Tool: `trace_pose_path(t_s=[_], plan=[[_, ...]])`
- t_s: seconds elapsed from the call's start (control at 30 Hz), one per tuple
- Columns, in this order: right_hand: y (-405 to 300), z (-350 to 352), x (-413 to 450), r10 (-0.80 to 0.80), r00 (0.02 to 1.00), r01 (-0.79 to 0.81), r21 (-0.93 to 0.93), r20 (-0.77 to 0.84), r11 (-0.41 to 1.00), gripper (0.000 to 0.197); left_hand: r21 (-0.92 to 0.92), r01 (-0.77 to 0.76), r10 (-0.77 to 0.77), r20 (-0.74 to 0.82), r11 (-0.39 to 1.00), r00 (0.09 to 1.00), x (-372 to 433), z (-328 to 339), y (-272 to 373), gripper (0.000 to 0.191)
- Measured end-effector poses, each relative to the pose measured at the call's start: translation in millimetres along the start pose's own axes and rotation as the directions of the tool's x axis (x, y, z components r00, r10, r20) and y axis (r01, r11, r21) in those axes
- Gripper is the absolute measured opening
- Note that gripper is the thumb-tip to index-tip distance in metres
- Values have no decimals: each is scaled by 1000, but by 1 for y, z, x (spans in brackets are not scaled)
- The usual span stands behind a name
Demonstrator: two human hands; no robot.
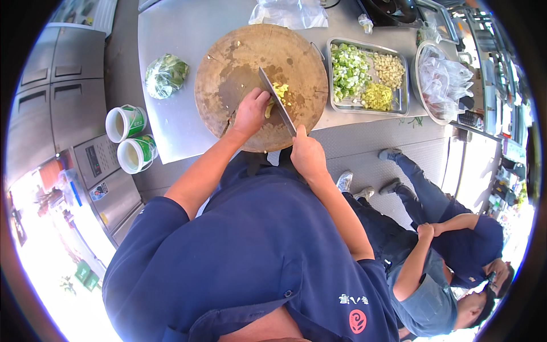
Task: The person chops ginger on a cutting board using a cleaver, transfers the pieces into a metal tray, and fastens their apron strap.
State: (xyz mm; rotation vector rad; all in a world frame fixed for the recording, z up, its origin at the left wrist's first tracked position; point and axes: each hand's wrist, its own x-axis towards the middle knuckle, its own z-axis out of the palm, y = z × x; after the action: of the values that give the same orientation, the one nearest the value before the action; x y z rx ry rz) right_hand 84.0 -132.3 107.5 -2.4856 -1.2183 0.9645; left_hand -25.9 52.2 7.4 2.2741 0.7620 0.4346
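Note:
My right hand (pixel 307 151) grips the handle of a cleaver (pixel 277 102), its blade slanting across a round wooden chopping block (pixel 230 47). Against the blade's left side, my left hand (pixel 253 112) rests with curled fingers on a yellow-green piece of food (pixel 269 111). Small yellow cut pieces (pixel 280 90) lie just beyond the blade on the block. To the right, a steel tray (pixel 363 109) holds chopped green and white vegetable (pixel 348 70), pale diced pieces (pixel 388 70) and finely chopped yellow pieces (pixel 377 97) in separate heaps.
A plastic-wrapped leafy vegetable (pixel 166 76) sits left on the steel table (pixel 171 128). Two white-and-green buckets (pixel 136 154) stand beside the table's left edge. Right of the tray is a metal basin (pixel 421 96) with plastic bags. Two people stand close together at the lower right.

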Motion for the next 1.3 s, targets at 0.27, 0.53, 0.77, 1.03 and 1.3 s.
trace_pose_path(t_s=[0.27,0.53,0.77,1.03,1.3], plan=[[-2,2,0,-11,999,11,-10,-39,1000,30,25,-77,74,99,997,992,-5,-8,2,12],[3,1,-6,-14,999,14,-13,-42,1000,16,8,-92,91,89,996,992,-3,-5,1,10],[8,8,-5,-21,1000,21,-7,0,1000,29,58,-84,79,83,995,993,-5,-3,4,7],[-2,-3,-10,4,1000,-3,-28,31,1000,28,56,-52,48,61,997,997,-10,-5,5,8],[-12,-14,-12,-32,999,32,-15,-6,999,28,24,-48,48,-4,999,999,-13,-1,0,9]])
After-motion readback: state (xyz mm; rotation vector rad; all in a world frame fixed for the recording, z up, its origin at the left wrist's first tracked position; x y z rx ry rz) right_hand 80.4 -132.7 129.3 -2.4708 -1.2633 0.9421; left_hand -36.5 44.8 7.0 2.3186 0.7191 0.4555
